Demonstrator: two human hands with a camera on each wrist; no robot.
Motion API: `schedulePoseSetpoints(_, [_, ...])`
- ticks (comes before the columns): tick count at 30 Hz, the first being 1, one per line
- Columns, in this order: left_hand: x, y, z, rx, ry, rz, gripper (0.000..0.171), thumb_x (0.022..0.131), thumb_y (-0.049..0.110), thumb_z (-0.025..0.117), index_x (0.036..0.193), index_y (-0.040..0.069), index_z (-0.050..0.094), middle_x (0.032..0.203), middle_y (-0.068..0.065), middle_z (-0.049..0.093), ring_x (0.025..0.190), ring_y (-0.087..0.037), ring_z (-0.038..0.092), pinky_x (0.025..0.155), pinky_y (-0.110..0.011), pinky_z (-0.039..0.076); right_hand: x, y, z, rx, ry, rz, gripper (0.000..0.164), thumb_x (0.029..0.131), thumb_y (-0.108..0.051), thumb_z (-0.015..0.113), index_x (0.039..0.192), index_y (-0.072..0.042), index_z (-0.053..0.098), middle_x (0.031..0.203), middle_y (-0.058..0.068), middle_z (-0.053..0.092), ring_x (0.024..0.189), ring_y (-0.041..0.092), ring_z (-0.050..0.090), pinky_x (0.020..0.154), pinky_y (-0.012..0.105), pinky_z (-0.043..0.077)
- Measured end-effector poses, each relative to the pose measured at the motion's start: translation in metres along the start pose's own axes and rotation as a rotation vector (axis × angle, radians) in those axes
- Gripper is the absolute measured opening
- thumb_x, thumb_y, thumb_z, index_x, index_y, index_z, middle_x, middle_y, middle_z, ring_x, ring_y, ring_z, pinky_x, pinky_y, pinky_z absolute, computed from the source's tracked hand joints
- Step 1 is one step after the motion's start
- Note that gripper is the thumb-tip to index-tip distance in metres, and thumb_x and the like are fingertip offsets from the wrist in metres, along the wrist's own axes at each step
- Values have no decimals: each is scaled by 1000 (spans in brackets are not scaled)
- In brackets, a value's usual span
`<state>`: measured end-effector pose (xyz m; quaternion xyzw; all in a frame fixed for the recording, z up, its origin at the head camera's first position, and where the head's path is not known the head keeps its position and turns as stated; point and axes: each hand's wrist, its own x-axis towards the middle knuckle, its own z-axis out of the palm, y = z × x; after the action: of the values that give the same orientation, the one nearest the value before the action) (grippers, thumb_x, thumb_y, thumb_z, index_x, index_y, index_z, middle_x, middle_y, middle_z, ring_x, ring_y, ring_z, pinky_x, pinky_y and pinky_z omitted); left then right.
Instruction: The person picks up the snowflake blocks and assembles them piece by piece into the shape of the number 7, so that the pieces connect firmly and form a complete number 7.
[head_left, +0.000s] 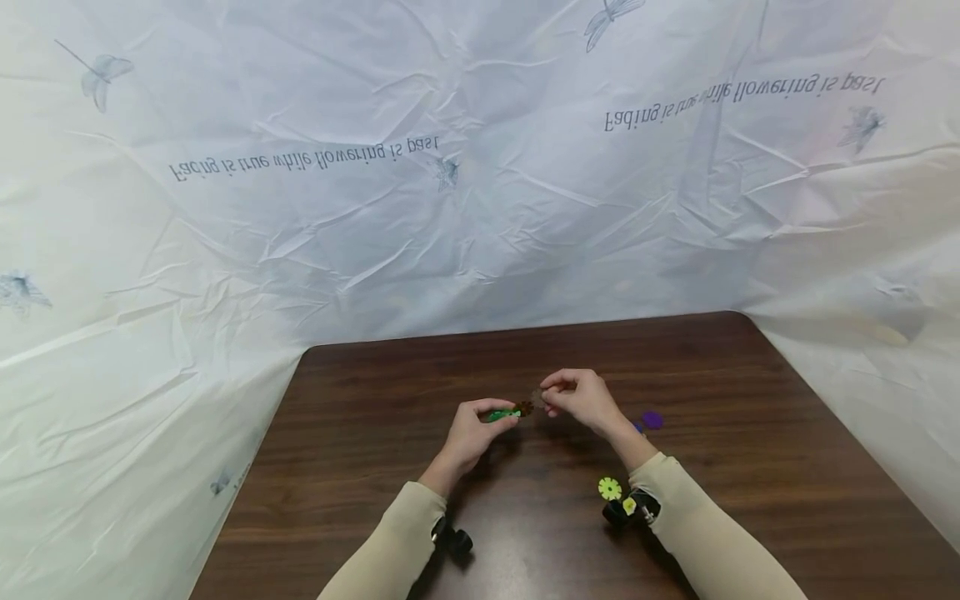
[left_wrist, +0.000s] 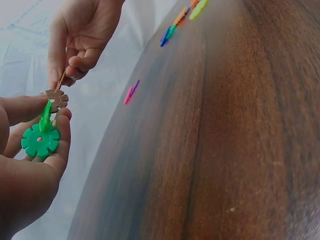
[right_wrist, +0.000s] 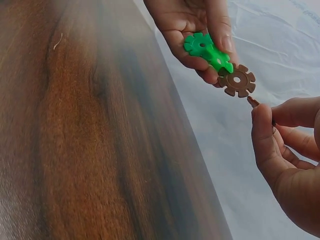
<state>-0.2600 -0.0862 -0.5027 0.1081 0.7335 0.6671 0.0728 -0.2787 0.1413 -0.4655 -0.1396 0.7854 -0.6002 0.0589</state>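
Observation:
My left hand (head_left: 467, 435) pinches a chain of notched plastic discs over the table. The chain has a green disc (left_wrist: 36, 143), a brighter green disc (right_wrist: 218, 59) set at an angle to it, and a brown disc (right_wrist: 237, 80) at the end facing the right hand. Between thumb and fingertips, my right hand (head_left: 588, 402) holds a second brown disc (right_wrist: 253, 102), seen nearly edge-on in the right wrist view. Its edge is very close to the first brown disc's notched rim; whether they touch I cannot tell.
On the dark wooden table (head_left: 360, 467), a purple disc (head_left: 652, 420) lies beyond the right forearm. A yellow-green disc (head_left: 610, 488) is near the right wrist camera. Several colored discs (left_wrist: 179, 17) lie farther off in the left wrist view. A printed white sheet (head_left: 465, 233) hangs behind.

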Motion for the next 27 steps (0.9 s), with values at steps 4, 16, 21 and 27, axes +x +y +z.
schedulePoseSetpoints(4, [-1, 0, 0, 1, 2, 0, 24, 87, 14, 74, 109, 6, 74, 117, -13, 67, 95, -18, 65, 81, -36, 57, 2, 4, 0, 13, -2, 9, 21, 91, -4, 66, 109, 7, 66, 92, 29, 68, 72, 27, 69, 76, 55, 55])
schedulePoseSetpoints(16, [-1, 0, 1, 4, -2, 11, 25, 87, 10, 73, 111, 3, 73, 118, -15, 67, 99, -23, 64, 77, -27, 56, 6, 10, 2, 4, 15, 18, 21, 91, -7, 68, 109, 4, 68, 91, 23, 70, 72, 24, 70, 76, 53, 56])
schedulePoseSetpoints(21, [-1, 0, 2, -6, -6, 19, 26, 88, 8, 72, 113, 1, 71, 120, -18, 66, 101, -26, 64, 77, -29, 56, 7, 10, 2, 6, 6, 33, 22, 91, -2, 65, 111, 7, 66, 93, 29, 68, 75, 33, 70, 73, 49, 57])
schedulePoseSetpoints(27, [0, 0, 2, 5, 3, 16, 23, 86, 11, 74, 109, 5, 74, 116, -12, 68, 96, -20, 65, 77, -28, 56, 6, 10, 2, 6, 9, 31, 22, 91, -4, 66, 111, 6, 66, 91, 24, 69, 74, 30, 70, 74, 52, 56])
